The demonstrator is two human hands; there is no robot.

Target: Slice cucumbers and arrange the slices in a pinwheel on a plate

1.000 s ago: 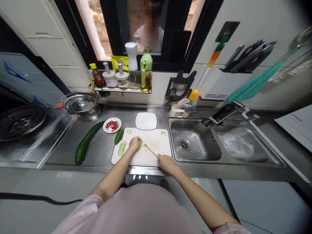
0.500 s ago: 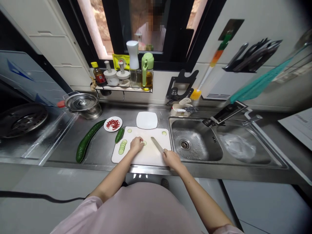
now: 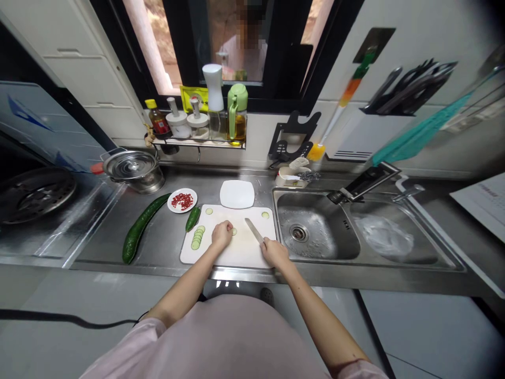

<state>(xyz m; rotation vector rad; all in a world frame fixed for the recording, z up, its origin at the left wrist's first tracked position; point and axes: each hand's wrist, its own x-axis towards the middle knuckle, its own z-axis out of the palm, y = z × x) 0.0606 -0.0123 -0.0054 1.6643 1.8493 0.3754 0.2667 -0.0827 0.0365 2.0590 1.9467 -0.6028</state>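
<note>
A kitchen knife (image 3: 253, 230) is in my right hand (image 3: 275, 253), its fingers wrapped round the handle and the blade slanting up and left over the white cutting board (image 3: 232, 257). My left hand (image 3: 222, 233) is closed on the board, with its fingertips on the edge of a small cucumber slice (image 3: 234, 231). Left of that hand lies an overlapping row of cucumber slices (image 3: 198, 238). Single slices lie near the board's far left corner (image 3: 209, 211) and far right corner (image 3: 265, 215). A cut piece of cucumber (image 3: 193, 219) rests at the board's left edge.
A long whole cucumber (image 3: 141, 230) lies on the steel counter at left, near a plate of chopped red pieces (image 3: 182, 201). Behind the board is a white square dish (image 3: 237, 194). A lidded pot (image 3: 136, 171) stands back left; the double sink (image 3: 319, 231) is right of the board.
The knife blade has shifted very slightly up and left with my right hand. My left hand stays at almost the same spot by the small slice.
</note>
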